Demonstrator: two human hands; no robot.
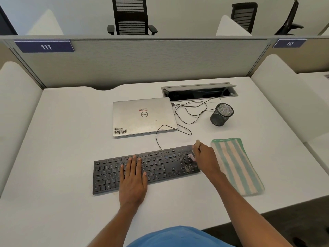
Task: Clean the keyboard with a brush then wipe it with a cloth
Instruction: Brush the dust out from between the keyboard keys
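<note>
White desk (71, 139): left hand (132, 180) flat on keyboard (106, 175); right hand (204, 157) grips brush (197, 143) over its numpad.

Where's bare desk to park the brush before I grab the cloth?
Widest bare desk lies left of the keyboard and laptop. Crowded on the right: cloth beside the right hand holding the brush, cable loops and mesh cup behind.

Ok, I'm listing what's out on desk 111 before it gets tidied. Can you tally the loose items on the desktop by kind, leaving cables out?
keyboard: 1
laptop: 1
mesh cup: 1
striped cloth: 1
brush, gripped in the right hand: 1
Total: 5
</note>
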